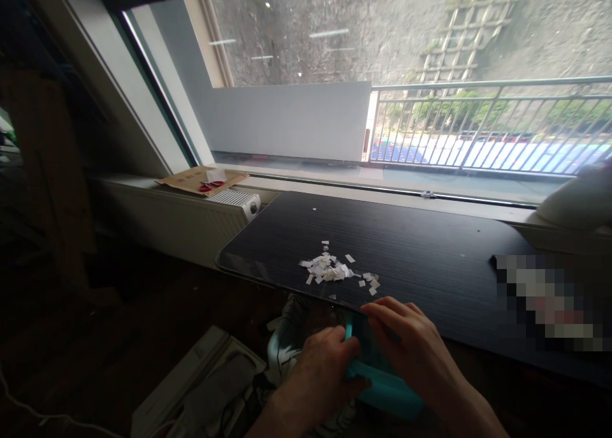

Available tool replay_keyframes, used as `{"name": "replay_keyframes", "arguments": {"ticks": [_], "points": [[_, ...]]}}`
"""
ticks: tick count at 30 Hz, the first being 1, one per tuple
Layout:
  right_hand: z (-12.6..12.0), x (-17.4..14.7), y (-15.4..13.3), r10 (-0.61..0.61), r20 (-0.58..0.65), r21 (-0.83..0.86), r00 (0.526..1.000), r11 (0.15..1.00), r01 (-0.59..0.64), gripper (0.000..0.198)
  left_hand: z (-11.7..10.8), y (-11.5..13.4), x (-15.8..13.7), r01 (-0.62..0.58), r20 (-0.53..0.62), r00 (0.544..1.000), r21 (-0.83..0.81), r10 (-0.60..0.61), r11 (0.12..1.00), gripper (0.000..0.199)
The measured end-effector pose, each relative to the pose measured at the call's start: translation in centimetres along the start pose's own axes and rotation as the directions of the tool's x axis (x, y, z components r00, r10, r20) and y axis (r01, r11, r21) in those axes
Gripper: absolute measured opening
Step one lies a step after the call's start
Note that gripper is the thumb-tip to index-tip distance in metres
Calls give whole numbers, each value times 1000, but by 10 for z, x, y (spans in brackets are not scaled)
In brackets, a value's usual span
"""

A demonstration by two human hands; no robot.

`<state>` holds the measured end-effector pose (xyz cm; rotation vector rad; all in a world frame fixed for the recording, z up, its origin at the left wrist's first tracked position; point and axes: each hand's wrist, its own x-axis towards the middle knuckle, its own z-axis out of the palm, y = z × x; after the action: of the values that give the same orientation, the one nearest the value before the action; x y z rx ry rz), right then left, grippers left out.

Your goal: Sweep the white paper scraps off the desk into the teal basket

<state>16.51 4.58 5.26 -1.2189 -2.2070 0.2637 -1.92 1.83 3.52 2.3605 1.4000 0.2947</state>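
Currently, the left hand (327, 361) clenches the box (392, 390) at the near edge of the table (421, 253); the scraps (331, 269) lie on the tabletop, forward and left of the box — nearer the right hand (408, 329) (its grip: cannot tell).

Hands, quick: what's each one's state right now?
Left hand: closed, holding the teal container.
Right hand: partly curled by the table; grip cannot be told.

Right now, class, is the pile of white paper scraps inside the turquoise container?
No, the white paper scraps lie on the dark table, while the left hand holds the turquoise container at the table's near edge.
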Motion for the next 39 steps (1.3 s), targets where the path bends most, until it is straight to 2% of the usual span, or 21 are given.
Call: {"name": "replay_keyframes", "arguments": {"ticks": [3,5,9,17,22,26,29,32,36,39], "points": [[-10,-4,15,115,-98,-86,988,989,-124,22,1,0,-1,26,-11,1000,5,-26,1000,28],[-14,-7,26,161,-118,-121,980,977,-175,22,3,0,-1,27,-25,999,2,-27,1000,28],[-19,-13,35,133,-92,-140,987,979,-145,23,6,-3,0,30,-32,999,-8,-30,1000,28],[-22,-4,32,127,-54,-166,990,977,-134,24,6,-5,-1,36,-13,999,-10,-36,999,21],[-35,-26,36,120,7,-175,993,978,-117,23,3,-7,-3,67,-14,998,-23,-67,998,20],[-45,-42,34,118,10,-184,993,976,-114,21,5,-7,-3,51,-27,998,-37,-52,998,20],[-42,-34,30,128,-30,-173,991,976,-131,22,5,-6,-3,48,-20,999,-27,-48,998,20],[-30,-12,28,133,-73,-135,988,981,-142,24,3,-4,-2,55,-3,998,-15,-55,998,22],[-13,14,28,110,-61,-133,992,984,-118,25,2,-5,-3,62,-1,998,-14,-62,998,24],[-12,17,28,86,-54,-172,995,981,-94,26,4,-7,-5,63,-10,998,-17,-63,998,25]]}}
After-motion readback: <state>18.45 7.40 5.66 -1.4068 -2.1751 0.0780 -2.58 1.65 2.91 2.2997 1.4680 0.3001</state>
